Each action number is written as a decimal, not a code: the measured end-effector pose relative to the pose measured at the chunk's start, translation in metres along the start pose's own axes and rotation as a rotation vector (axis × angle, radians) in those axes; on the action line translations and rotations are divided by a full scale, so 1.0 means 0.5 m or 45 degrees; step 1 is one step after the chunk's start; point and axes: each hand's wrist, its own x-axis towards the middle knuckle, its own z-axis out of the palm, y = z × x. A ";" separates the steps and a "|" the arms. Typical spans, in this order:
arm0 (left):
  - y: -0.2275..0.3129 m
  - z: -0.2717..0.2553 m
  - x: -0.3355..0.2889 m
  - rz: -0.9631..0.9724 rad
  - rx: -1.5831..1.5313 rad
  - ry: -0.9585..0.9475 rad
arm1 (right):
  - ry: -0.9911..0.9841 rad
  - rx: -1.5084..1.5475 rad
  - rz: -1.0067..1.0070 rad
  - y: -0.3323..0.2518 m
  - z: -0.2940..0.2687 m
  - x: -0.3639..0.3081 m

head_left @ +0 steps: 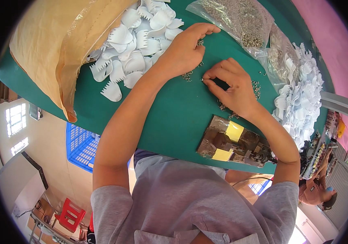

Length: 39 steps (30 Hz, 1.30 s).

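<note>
My right hand (233, 83) is pinched at the thumb and index finger, with a tiny metal piece (202, 79) showing at the fingertips. Farther off and to the left, my left hand (188, 49) is palm down, its index finger reaching right and its thumb apart. Loose small bent metal pieces (187, 76) lie on the green tabletop (170, 114) below it. More metal pieces (256, 89) are scattered beside and under my right hand. A heap of white toothed plastic claw-clip halves (135, 61) spreads left of my left hand.
A large brown paper sack (56, 49) stands at the left. Clear bags of metal pieces (247, 24) lie at the far right, near another white plastic pile (302, 97). A metal fixture with yellow patches (233, 142) sits at the near edge. Below is a blue basket (80, 146).
</note>
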 end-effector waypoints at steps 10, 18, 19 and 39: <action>-0.005 -0.002 0.000 0.007 -0.007 0.008 | -0.203 -0.124 0.025 -0.001 -0.081 0.000; 0.002 -0.002 -0.001 -0.026 0.011 0.004 | 0.115 -0.095 0.084 0.015 0.021 0.048; 0.002 -0.002 0.000 -0.026 0.010 0.005 | 0.114 -0.096 0.085 0.015 0.024 0.048; -0.001 0.002 0.000 -0.029 0.012 0.008 | -0.252 -0.094 0.133 0.016 -0.051 0.016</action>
